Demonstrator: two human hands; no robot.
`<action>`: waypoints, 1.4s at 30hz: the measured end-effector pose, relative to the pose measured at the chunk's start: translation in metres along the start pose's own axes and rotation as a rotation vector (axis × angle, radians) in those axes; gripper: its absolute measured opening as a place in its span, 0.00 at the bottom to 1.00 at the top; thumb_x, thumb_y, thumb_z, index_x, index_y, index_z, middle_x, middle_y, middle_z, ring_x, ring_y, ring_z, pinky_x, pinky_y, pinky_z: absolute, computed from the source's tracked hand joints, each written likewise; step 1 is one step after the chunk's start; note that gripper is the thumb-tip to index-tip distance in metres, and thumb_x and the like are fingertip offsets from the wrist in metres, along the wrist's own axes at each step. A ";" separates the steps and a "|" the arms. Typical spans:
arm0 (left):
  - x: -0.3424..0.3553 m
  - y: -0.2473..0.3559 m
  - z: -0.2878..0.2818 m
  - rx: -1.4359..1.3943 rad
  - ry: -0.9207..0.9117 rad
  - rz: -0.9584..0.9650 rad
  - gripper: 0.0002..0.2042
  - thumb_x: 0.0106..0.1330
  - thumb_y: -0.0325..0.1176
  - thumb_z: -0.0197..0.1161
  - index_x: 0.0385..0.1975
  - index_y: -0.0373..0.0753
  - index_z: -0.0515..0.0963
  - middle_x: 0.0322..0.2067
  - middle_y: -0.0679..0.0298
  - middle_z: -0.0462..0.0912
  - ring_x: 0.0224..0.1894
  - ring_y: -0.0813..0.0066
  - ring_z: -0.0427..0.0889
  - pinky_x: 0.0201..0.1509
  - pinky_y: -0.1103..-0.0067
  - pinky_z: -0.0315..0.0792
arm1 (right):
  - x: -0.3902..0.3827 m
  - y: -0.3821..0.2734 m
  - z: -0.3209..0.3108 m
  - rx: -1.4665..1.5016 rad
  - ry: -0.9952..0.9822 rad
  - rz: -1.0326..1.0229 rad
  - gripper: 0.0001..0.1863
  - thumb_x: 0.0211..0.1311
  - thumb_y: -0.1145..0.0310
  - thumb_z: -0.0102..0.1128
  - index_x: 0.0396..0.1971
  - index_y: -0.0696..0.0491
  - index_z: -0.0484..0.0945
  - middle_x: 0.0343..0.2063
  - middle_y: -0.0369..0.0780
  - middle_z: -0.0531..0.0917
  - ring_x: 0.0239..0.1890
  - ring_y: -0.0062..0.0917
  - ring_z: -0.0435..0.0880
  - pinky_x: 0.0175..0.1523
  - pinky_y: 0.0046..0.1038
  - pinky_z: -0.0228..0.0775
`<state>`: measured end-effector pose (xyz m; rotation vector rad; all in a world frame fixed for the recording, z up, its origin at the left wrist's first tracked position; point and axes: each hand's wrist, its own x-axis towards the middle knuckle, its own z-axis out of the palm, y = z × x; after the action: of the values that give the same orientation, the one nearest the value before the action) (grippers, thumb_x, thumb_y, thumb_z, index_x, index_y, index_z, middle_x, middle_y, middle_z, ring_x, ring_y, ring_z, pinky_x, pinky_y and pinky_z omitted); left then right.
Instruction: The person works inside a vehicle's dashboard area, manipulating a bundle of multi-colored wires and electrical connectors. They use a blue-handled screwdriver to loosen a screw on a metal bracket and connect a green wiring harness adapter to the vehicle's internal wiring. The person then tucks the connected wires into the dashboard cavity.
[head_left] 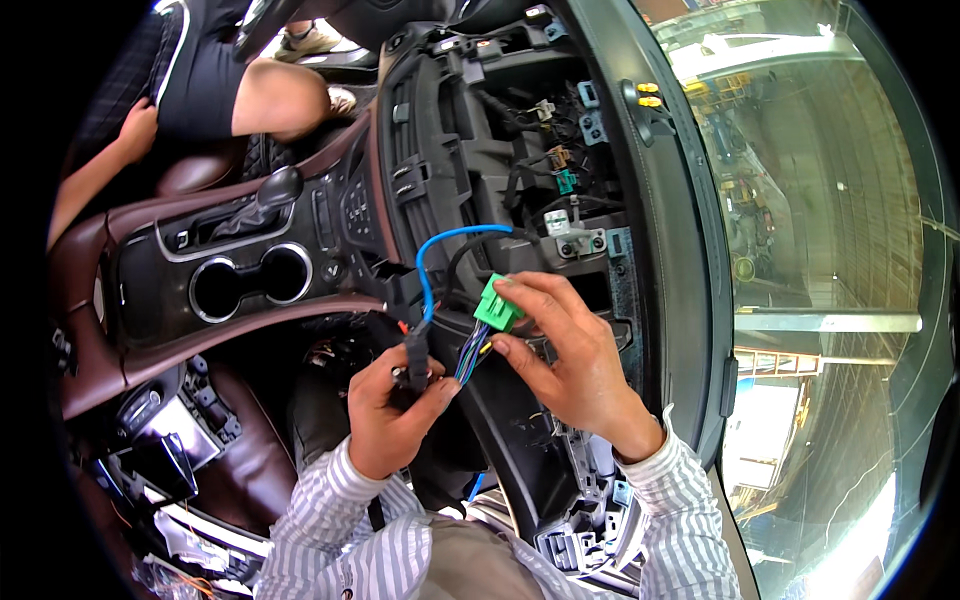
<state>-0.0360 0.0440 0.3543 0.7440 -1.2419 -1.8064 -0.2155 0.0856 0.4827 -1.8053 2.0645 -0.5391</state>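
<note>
Between the fingers and thumb of my right hand [567, 350] is a green wiring connector [497, 305]. A bundle of thin coloured wires [470, 352] runs from it down to my left hand [393, 408]. My left hand is closed around that wiring harness and a dark taped cable end with a black plug [416, 352]; the fingertips partly hide it. From this dark piece a blue cable [425, 262] arches up and over toward the opened dashboard [465, 180]. Both hands are over the dashboard's near edge.
A white connector [556, 222] and a teal connector [567, 181] sit in the dashboard cavity. To the left are the centre console [150, 270], gear lever [280, 188] and cup holders [250, 285]. Another person's knee [290, 98] is at upper left. Removed trim parts [180, 420] lie on the seat.
</note>
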 end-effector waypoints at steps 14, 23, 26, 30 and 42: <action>0.035 -0.013 0.000 -0.244 -0.079 0.014 0.15 0.54 0.35 0.76 0.32 0.33 0.78 0.30 0.65 0.74 0.35 0.76 0.71 0.42 0.78 0.67 | 0.001 0.004 -0.015 -0.062 0.132 -0.106 0.26 0.55 0.80 0.68 0.56 0.56 0.77 0.51 0.47 0.80 0.47 0.40 0.84 0.47 0.34 0.79; 0.049 0.014 0.008 -0.265 -0.329 -0.234 0.11 0.56 0.27 0.75 0.36 0.30 0.83 0.31 0.60 0.83 0.35 0.75 0.80 0.41 0.77 0.71 | 0.005 0.002 -0.022 0.059 0.098 0.000 0.29 0.56 0.82 0.67 0.60 0.58 0.74 0.57 0.49 0.78 0.54 0.43 0.82 0.54 0.34 0.77; 0.050 0.009 0.010 -0.223 -0.303 -0.154 0.10 0.57 0.26 0.74 0.36 0.29 0.83 0.28 0.60 0.82 0.31 0.76 0.77 0.36 0.78 0.68 | 0.006 0.003 -0.023 0.167 0.131 0.083 0.29 0.57 0.82 0.66 0.61 0.58 0.72 0.59 0.50 0.76 0.56 0.42 0.81 0.57 0.34 0.76; 0.048 0.006 0.014 -0.202 -0.294 -0.102 0.10 0.57 0.25 0.74 0.37 0.30 0.83 0.27 0.62 0.82 0.29 0.77 0.76 0.34 0.78 0.67 | 0.002 0.006 -0.023 0.328 0.100 0.163 0.25 0.61 0.82 0.64 0.59 0.59 0.72 0.61 0.51 0.74 0.57 0.37 0.81 0.55 0.31 0.78; 0.051 0.005 0.026 -0.184 -0.167 -0.142 0.08 0.61 0.24 0.72 0.37 0.31 0.83 0.29 0.65 0.82 0.31 0.80 0.77 0.36 0.81 0.68 | 0.001 0.004 -0.020 0.310 0.118 0.070 0.21 0.60 0.85 0.62 0.54 0.59 0.73 0.60 0.54 0.75 0.56 0.34 0.83 0.54 0.30 0.78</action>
<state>-0.0817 0.0117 0.3663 0.5995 -1.1320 -2.1030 -0.2290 0.0867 0.4981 -1.5501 1.9798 -0.9094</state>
